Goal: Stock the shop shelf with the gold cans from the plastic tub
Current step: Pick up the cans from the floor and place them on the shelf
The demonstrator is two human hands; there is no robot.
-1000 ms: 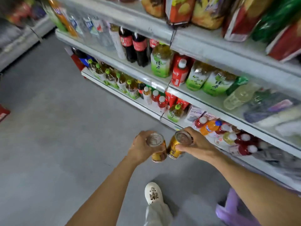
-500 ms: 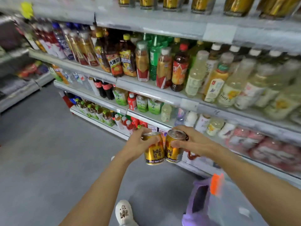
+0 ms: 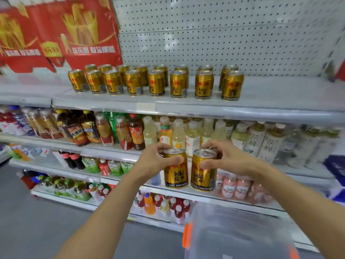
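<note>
From the head camera, the left hand (image 3: pixel 155 159) grips one gold can (image 3: pixel 175 170) near its top, thumb across the front and fingers curled behind the rim. The right hand (image 3: pixel 226 160) grips a second gold can (image 3: pixel 203 171) the same way. Both cans are upright, just beside each other, held in front of the bottle shelves and well below the top shelf (image 3: pixel 280 101), where rows of matching cans (image 3: pixel 156 82) already stand. The clear plastic tub (image 3: pixel 233 234) with orange clips sits low at the right.

The risk I see: both grips sit high on the cans, so a can could swing and knock the front row over when set down.

Each held can reads "RedBull" above "红牛". The red boxes (image 3: pixel 61 32) at upper left carry writing too blurred to read.
</note>
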